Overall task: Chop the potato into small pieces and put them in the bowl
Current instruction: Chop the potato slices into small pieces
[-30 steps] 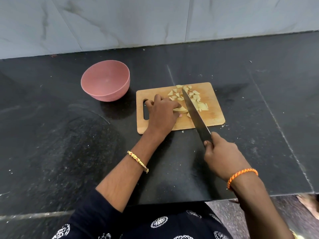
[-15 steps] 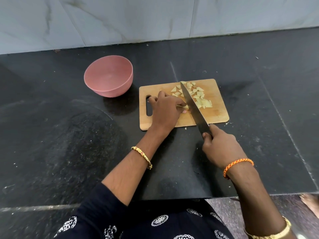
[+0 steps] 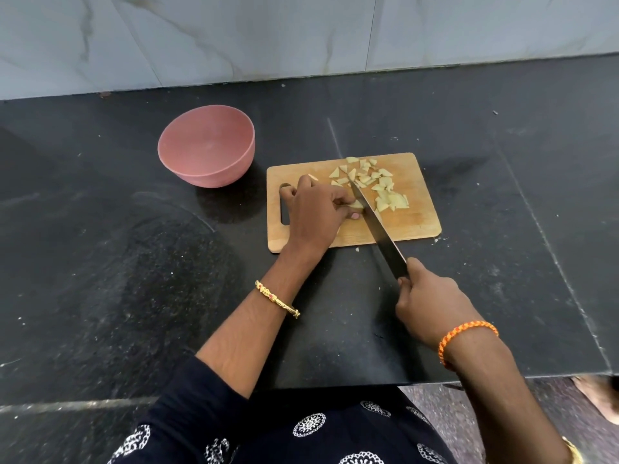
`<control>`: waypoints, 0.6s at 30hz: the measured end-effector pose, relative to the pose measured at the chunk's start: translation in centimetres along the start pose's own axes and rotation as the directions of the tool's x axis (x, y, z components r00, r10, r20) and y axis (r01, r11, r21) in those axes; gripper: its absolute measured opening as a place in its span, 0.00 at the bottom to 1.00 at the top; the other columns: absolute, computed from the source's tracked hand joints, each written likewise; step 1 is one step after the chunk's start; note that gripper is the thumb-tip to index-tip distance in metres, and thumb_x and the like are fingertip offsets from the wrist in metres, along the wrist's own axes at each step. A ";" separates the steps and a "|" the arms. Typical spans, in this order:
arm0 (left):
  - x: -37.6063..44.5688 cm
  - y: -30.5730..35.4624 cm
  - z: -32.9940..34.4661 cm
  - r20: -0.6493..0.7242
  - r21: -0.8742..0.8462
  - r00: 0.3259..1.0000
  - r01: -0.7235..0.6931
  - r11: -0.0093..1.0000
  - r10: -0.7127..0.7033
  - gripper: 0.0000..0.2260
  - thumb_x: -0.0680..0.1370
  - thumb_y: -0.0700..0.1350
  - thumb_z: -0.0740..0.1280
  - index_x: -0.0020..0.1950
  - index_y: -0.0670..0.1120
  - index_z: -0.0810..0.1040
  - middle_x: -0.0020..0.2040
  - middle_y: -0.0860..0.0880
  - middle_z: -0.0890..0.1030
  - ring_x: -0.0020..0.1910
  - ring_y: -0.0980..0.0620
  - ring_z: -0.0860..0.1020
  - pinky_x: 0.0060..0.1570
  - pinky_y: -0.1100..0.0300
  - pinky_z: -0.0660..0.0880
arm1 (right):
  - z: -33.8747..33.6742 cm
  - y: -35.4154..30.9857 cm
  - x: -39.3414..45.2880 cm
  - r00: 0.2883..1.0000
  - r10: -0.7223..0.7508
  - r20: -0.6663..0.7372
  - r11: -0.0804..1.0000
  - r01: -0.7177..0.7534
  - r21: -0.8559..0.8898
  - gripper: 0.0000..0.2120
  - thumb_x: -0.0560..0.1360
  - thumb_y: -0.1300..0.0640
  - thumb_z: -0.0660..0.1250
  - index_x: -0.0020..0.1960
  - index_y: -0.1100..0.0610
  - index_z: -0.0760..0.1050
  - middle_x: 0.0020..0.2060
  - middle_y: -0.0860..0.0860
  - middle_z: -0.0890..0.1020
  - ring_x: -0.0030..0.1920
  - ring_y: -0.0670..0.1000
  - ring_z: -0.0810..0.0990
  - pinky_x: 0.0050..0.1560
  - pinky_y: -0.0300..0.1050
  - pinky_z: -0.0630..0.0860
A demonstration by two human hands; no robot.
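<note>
- Head view: chopping is under way — the left hand (image 3: 315, 216) pinches the last potato chunk (image 3: 356, 204) on the wooden cutting board (image 3: 415, 222).
- Right hand (image 3: 427, 301) grips the knife (image 3: 378, 229), blade beside the fingertips.
- Cut potato pieces (image 3: 375, 184) — pale wedges.
- Next, I judge: finish slicing, then carry pieces to the smooth pink bowl (image 3: 207, 145) on the black bench (image 3: 100, 262).

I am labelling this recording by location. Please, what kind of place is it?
Most likely a home kitchen: a dark stone counter against a tiled wall, a wooden cutting board with cut potato pieces, a knife and a pink bowl.
</note>
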State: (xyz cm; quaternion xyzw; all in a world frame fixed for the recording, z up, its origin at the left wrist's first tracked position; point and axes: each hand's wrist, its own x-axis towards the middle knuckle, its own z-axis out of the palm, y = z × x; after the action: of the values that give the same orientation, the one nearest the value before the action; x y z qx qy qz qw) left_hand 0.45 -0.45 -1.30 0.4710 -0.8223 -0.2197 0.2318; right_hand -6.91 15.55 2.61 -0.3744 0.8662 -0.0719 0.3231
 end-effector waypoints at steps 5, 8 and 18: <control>-0.2 -0.1 0.0 -0.018 0.016 1.000 -0.012 1.000 0.012 0.10 0.70 0.51 0.73 0.50 0.51 0.84 0.42 0.57 0.75 0.48 0.56 0.61 0.50 0.56 0.55 | -0.5 1.4 -1.1 0.998 0.001 -0.067 0.999 0.002 0.037 0.07 0.80 0.51 0.54 0.48 0.54 0.67 0.36 0.56 0.77 0.39 0.60 0.78 0.42 0.50 0.77; -0.1 -0.2 0.2 0.008 0.019 1.000 -0.021 1.000 0.020 0.09 0.72 0.49 0.72 0.52 0.50 0.84 0.49 0.53 0.81 0.48 0.56 0.61 0.48 0.58 0.52 | -0.4 0.8 -0.1 0.986 -0.023 -0.163 0.995 0.039 0.094 0.07 0.80 0.52 0.55 0.48 0.55 0.68 0.37 0.58 0.77 0.40 0.62 0.77 0.43 0.52 0.77; -0.3 -0.3 0.4 0.008 0.008 1.000 -0.019 1.000 0.019 0.08 0.74 0.46 0.70 0.53 0.49 0.83 0.51 0.51 0.82 0.49 0.56 0.62 0.46 0.60 0.50 | 0.1 -0.9 2.1 0.982 -0.081 -0.168 0.993 0.094 0.076 0.06 0.80 0.52 0.54 0.46 0.53 0.64 0.36 0.55 0.73 0.39 0.60 0.75 0.40 0.48 0.73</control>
State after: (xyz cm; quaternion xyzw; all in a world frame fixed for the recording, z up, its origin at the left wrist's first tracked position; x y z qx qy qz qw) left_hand 0.58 -0.29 -1.84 0.4631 -0.8286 -0.2158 0.2287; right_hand -7.38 13.42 1.77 -0.3911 0.8689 -0.1528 0.2620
